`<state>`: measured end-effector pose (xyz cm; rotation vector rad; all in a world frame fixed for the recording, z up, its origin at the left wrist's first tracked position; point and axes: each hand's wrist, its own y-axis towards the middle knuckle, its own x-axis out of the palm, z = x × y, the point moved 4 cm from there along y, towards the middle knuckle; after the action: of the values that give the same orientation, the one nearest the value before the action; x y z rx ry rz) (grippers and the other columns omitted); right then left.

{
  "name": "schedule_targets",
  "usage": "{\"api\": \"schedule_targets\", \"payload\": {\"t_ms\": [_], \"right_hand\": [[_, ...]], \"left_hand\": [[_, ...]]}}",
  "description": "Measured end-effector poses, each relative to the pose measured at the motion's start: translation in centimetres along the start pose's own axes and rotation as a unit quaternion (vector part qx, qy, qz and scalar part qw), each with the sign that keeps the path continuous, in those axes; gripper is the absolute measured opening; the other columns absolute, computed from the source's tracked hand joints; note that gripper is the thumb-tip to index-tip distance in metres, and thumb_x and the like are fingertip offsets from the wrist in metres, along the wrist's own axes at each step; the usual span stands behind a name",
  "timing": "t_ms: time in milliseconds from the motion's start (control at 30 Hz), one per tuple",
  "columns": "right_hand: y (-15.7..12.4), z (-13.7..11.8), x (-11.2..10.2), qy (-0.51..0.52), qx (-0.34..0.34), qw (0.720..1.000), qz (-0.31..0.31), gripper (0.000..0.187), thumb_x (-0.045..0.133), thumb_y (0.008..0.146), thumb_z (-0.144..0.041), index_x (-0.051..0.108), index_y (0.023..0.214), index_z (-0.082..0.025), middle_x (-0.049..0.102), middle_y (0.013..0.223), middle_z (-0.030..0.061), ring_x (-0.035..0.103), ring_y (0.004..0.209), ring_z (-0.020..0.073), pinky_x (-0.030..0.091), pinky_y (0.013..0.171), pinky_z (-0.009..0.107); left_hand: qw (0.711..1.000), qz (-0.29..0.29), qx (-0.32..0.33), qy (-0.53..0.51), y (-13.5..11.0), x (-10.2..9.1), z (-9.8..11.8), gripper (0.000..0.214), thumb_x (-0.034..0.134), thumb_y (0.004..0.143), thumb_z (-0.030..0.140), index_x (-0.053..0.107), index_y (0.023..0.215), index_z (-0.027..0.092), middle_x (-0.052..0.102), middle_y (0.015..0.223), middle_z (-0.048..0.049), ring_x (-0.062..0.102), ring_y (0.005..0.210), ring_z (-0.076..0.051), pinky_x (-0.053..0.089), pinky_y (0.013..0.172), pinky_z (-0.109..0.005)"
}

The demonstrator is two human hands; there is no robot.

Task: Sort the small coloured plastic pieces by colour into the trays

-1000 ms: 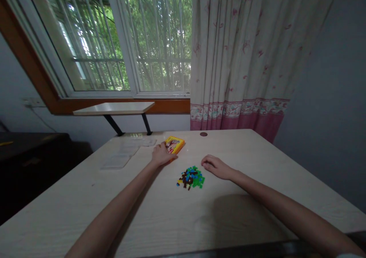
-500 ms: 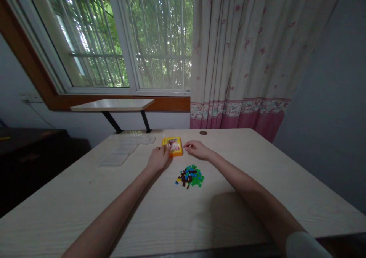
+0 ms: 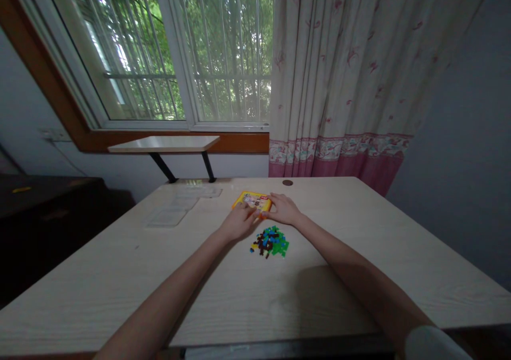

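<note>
A small yellow box (image 3: 252, 199) with a picture on its lid lies flat on the light wooden table (image 3: 359, 253). My left hand (image 3: 238, 223) grips its near left corner with curled fingers. My right hand (image 3: 282, 210) rests on its right edge, fingers closed over it. Just in front of both hands sits a pile of small green, blue, brown and yellow building pieces (image 3: 269, 242).
Clear plastic bags or sheets (image 3: 178, 209) lie on the table's far left. A small round cap (image 3: 287, 182) sits near the far edge. A shelf (image 3: 163, 144) juts out under the window, a curtain (image 3: 351, 72) hangs behind, and a dark cabinet (image 3: 43, 211) stands at left.
My right hand moved from beside the pile up to the yellow box. The box has shifted right and nearer, now held between both hands.
</note>
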<state>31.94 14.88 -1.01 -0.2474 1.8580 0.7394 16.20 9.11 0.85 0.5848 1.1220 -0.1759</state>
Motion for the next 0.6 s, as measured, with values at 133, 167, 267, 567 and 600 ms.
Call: {"api": "schedule_targets", "payload": {"t_ms": [133, 167, 267, 567, 600], "right_hand": [[-0.3, 0.5, 0.9, 0.054, -0.008, 0.998, -0.028, 0.090, 0.055, 0.061, -0.068, 0.034, 0.132, -0.016, 0.034, 0.135, 0.0166, 0.034, 0.122, 0.0299, 0.027, 0.098, 0.043], [-0.3, 0.6, 1.0, 0.066, -0.012, 0.997, -0.028, 0.091, 0.057, 0.061, -0.067, 0.033, 0.132, -0.016, 0.034, 0.135, 0.0166, 0.033, 0.123, 0.0296, 0.027, 0.099, 0.044], [-0.3, 0.8, 1.3, 0.092, -0.019, 0.995, -0.026, 0.087, 0.058, 0.063, -0.062, 0.033, 0.131, -0.014, 0.034, 0.135, 0.0167, 0.031, 0.124, 0.0286, 0.027, 0.099, 0.045], [-0.2, 1.0, 1.4, 0.130, -0.053, 0.990, -0.029, 0.085, 0.065, 0.058, -0.057, 0.038, 0.128, -0.016, 0.038, 0.133, 0.0155, 0.036, 0.121, 0.0274, 0.027, 0.100, 0.044], [-0.2, 1.0, 1.3, 0.135, -0.056, 0.989, -0.027, 0.085, 0.065, 0.058, -0.056, 0.039, 0.127, -0.016, 0.038, 0.132, 0.0151, 0.037, 0.120, 0.0272, 0.027, 0.100, 0.044]], "left_hand": [[1.000, 0.011, -0.009, -0.018, -0.1, -0.7, -2.1, 0.036, 0.040, 0.083, 0.043, 0.062, 0.102, 0.021, 0.054, 0.107, -0.0083, 0.045, 0.103, -0.022, 0.035, 0.093, -0.037], [0.999, 0.031, -0.017, -0.027, -0.3, -1.0, -3.0, 0.039, 0.046, 0.080, 0.044, 0.058, 0.109, 0.020, 0.052, 0.111, -0.0090, 0.044, 0.105, -0.023, 0.034, 0.094, -0.038], [0.994, 0.081, -0.049, -0.051, -0.8, -1.5, -5.7, 0.063, 0.057, 0.070, 0.049, 0.045, 0.122, 0.015, 0.049, 0.116, -0.0116, 0.045, 0.107, -0.024, 0.034, 0.095, -0.038], [0.991, 0.024, -0.091, -0.099, -1.3, -0.3, -8.4, 0.102, 0.071, 0.052, 0.052, 0.027, 0.133, 0.009, 0.053, 0.116, -0.0174, 0.049, 0.108, -0.029, 0.036, 0.093, -0.041], [0.990, 0.024, -0.092, -0.107, -1.3, -0.2, -8.4, 0.101, 0.070, 0.053, 0.051, 0.026, 0.133, 0.009, 0.052, 0.117, -0.0177, 0.049, 0.108, -0.029, 0.037, 0.093, -0.042]]}}
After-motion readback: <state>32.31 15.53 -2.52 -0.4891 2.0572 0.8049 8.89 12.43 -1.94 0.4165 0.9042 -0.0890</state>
